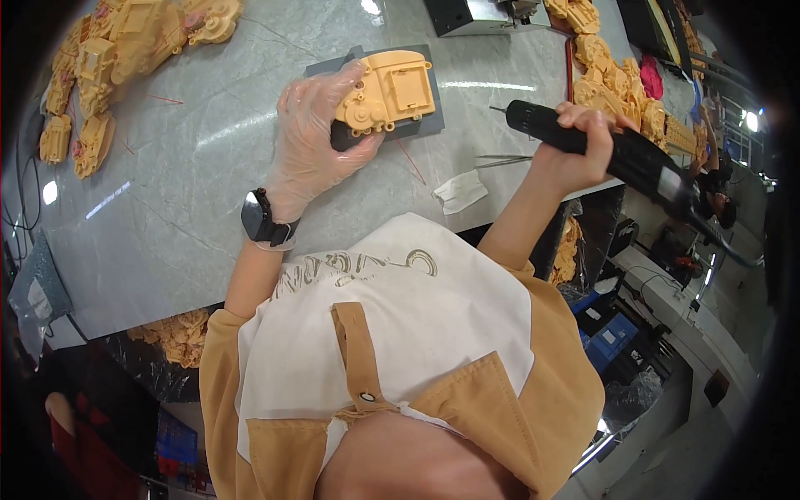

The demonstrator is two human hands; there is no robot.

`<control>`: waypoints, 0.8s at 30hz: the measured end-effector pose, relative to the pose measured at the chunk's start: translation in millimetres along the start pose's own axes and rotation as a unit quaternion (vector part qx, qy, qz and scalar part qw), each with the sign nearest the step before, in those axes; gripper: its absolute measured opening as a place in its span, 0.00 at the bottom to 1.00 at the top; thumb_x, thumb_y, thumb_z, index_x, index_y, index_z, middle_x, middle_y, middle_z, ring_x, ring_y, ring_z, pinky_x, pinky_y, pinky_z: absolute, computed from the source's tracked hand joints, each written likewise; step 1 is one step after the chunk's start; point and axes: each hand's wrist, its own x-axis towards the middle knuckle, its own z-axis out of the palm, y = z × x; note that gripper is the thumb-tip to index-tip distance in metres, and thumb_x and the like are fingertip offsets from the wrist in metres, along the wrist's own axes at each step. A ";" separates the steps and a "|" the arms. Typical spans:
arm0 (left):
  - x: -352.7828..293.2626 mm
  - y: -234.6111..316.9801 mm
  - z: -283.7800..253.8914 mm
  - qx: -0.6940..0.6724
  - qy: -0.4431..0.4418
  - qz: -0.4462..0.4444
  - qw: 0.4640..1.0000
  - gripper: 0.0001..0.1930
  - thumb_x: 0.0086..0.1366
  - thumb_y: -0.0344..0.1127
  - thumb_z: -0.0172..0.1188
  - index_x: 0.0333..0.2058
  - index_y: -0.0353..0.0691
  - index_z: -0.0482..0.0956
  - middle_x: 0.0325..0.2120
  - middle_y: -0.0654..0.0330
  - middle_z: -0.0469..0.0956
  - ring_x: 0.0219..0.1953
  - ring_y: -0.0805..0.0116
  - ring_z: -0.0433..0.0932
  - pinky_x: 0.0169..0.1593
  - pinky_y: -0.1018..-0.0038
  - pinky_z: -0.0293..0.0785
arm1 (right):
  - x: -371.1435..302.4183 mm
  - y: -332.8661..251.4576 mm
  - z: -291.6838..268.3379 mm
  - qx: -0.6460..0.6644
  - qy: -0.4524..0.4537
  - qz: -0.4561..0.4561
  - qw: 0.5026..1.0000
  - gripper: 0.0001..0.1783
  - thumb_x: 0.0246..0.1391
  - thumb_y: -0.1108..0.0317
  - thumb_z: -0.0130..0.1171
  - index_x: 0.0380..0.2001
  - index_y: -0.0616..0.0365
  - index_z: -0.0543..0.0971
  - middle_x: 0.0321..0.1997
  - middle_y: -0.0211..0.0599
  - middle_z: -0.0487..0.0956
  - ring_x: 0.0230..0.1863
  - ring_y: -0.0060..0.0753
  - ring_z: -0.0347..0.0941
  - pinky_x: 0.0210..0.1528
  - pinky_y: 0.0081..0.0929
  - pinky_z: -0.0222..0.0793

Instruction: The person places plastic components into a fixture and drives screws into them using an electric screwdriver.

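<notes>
My left hand (pixel 321 125), in a clear plastic glove, grips the left side of a yellow plastic housing (pixel 408 90). The housing lies on a dark grey block (pixel 432 121) on the table, with a rectangular frame and several screw bosses facing up. Bare and wrapped round a black electric screwdriver (pixel 554 127), my right hand (pixel 587 150) is to the right of the housing. The screwdriver's thin bit points left and stays apart from the housing. Below it lie metal tweezers (pixel 502 160) and a crumpled white paper scrap (pixel 460 192).
Yellow housings with red wires are heaped at the far left (pixel 125 50); more yellow parts (pixel 604 79) are piled at the right. A metal device (pixel 479 15) stands at the back. Bags of yellow parts (pixel 179 333) hang below the table's front edge. A cable trails from the screwdriver.
</notes>
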 end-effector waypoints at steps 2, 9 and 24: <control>3.7 11.7 -4.1 -0.039 0.039 0.002 0.998 0.36 0.44 0.44 0.68 0.53 0.50 0.64 0.46 0.65 0.69 0.48 0.61 0.65 0.54 0.62 0.58 | -1.0 -24.8 8.0 0.155 -0.052 0.025 0.986 0.21 0.45 0.73 0.48 0.46 0.55 0.65 0.17 0.31 0.66 0.18 0.27 0.64 0.29 0.32 0.65; 11.5 46.2 -25.1 -0.030 0.044 0.072 0.996 0.23 0.42 0.48 0.68 0.40 0.52 0.77 0.43 0.67 0.71 0.49 0.63 0.66 0.51 0.64 0.59 | -12.1 -52.9 45.2 0.365 -0.329 0.098 0.866 0.22 0.51 0.71 0.43 0.52 0.53 0.64 0.25 0.30 0.68 0.24 0.28 0.66 0.33 0.32 0.62; 6.2 47.4 -37.1 -0.032 0.083 0.085 0.992 0.11 0.43 0.39 0.68 0.28 0.53 0.78 0.31 0.77 0.76 0.41 0.71 0.71 0.46 0.69 0.57 | -20.1 -54.2 62.6 0.375 -0.351 0.136 0.847 0.22 0.50 0.71 0.43 0.51 0.53 0.64 0.24 0.31 0.67 0.22 0.28 0.66 0.33 0.33 0.61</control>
